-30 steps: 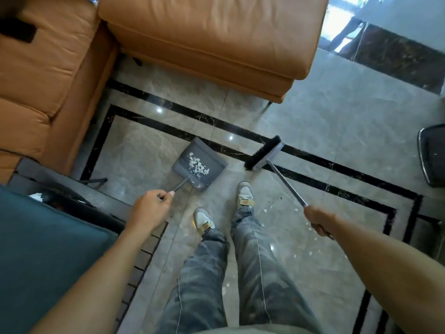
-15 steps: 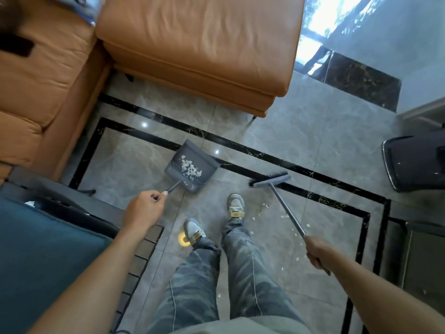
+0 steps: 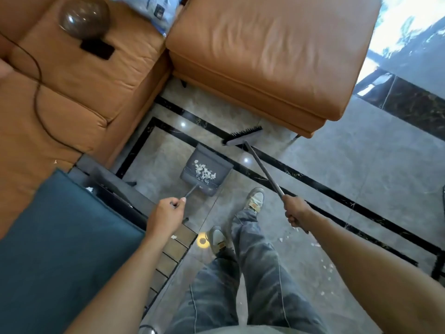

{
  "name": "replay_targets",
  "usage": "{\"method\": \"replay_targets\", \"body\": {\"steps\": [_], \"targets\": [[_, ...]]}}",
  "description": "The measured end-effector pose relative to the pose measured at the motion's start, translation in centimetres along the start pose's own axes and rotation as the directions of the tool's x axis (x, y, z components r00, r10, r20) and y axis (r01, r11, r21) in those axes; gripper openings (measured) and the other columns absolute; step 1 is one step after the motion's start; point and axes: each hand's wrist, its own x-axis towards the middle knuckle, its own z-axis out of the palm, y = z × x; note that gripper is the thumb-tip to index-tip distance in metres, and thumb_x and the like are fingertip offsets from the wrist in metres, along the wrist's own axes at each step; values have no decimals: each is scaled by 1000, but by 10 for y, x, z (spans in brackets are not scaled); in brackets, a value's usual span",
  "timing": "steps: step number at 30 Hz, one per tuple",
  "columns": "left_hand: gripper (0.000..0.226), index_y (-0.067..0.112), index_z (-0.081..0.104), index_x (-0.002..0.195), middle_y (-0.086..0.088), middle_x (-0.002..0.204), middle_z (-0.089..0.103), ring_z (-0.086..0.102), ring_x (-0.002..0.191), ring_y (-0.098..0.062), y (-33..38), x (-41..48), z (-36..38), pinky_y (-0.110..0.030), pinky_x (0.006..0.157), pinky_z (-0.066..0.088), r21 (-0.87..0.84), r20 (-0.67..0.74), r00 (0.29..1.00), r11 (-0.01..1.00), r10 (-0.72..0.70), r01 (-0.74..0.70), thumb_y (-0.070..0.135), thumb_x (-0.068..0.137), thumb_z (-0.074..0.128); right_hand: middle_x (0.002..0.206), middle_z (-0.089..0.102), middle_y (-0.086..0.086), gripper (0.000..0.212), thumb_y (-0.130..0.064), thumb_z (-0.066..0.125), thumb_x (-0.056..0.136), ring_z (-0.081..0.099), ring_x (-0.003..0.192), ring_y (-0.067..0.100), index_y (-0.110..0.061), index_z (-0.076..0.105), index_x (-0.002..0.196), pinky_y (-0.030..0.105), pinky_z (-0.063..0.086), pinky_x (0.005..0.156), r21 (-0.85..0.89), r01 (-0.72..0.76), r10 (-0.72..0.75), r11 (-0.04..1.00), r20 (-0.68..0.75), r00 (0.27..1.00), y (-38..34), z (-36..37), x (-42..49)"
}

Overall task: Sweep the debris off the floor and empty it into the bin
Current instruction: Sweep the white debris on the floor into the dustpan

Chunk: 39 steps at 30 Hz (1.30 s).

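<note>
A grey dustpan rests on the tiled floor in front of my feet, with a pile of white debris inside it. My left hand grips the dustpan's thin handle. My right hand is closed on the long handle of a broom, whose black bristle head sits beyond the dustpan, near the sofa's edge. A few white scraps lie scattered on the floor to the right of my legs. No bin is in view.
An orange leather sofa wraps the far side and the left. A dark low table and a teal cushion stand at my left. A brown globe lamp with a cable sits on the sofa. Grey floor extends right.
The broom head has swung away from the floor by my right foot to beyond the dustpan near the sofa. The view has shifted, showing more of the sofa; the dark object at right has left the frame.
</note>
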Motion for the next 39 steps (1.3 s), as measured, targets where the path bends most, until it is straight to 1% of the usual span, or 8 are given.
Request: {"method": "replay_targets", "body": {"steps": [7, 14, 17, 20, 22, 24, 33, 39], "targets": [[52, 12, 47, 63, -11, 56, 51, 51, 55, -28, 7, 28, -9, -31, 54, 35, -50, 5, 994, 992, -113, 113, 45, 101, 56, 65, 45, 6, 29, -35, 42, 101, 38, 48, 17, -14, 53, 84, 22, 34, 43, -74, 111, -105, 991, 83, 991, -92, 20, 42], [53, 6, 54, 72, -3, 56, 50, 51, 57, -25, 30, 67, -16, -33, 54, 35, 11, 31, 987, 987, -158, 157, 51, 100, 54, 77, 55, 12, 32, -27, 44, 107, 52, 54, 21, 1, 59, 105, 30, 44, 42, -351, 215, -177, 911, 136, 975, -174, 5, 88], [53, 4, 61, 77, -14, 65, 62, 61, 66, -32, 50, 84, -11, -33, 56, 40, 41, 48, 987, 987, -154, 153, 52, 99, 55, 90, 59, 15, 27, -17, 41, 106, 64, 80, 31, 3, 58, 110, 42, 59, 68, -455, 145, -117, 879, 88, 989, -178, -28, 101], [53, 3, 63, 77, -11, 62, 59, 64, 71, -34, 71, 96, -6, -33, 58, 40, 34, 72, 986, 988, -150, 148, 51, 99, 56, 119, 60, 17, 42, -21, 32, 110, 62, 106, 32, 3, 57, 134, 38, 54, 89, -513, 110, -96, 851, 55, 994, -157, -62, 109], [54, 2, 63, 77, -13, 62, 58, 64, 71, -36, 88, 104, -2, -32, 57, 38, 57, 95, 987, 991, -128, 123, 51, 99, 55, 116, 62, 16, 44, -24, 30, 111, 63, 101, 32, 2, 56, 136, 31, 54, 73, -536, 51, -44, 843, 26, 999, -131, -87, 115], [54, 2, 63, 77, -18, 67, 62, 63, 70, -36, 106, 114, 2, -32, 57, 37, 90, 119, 989, 993, -91, 80, 50, 99, 55, 88, 59, 10, 45, -28, 35, 109, 58, 74, 26, 5, 61, 126, 27, 43, 52, -497, -3, 4, 868, 1, 1000, -98, -107, 123], [52, 6, 65, 75, -9, 64, 64, 63, 68, -30, 228, 157, 16, -37, 61, 49, 324, 251, 958, 920, 143, -222, 52, 97, 56, 81, 59, 10, 41, -39, 39, 107, 58, 67, 23, -4, 61, 113, 26, 41, 49, -339, -191, 166, 921, -101, 981, 12, -144, 123], [49, 14, 62, 65, 1, 57, 61, 61, 61, -25, 293, 166, 31, -33, 55, 43, 470, 362, 894, 776, 264, -420, 48, 100, 57, 73, 49, 5, 45, -38, 40, 107, 54, 68, 20, -4, 60, 130, 28, 35, 49, -233, -266, 242, 935, -126, 962, 43, -143, 96]]}}
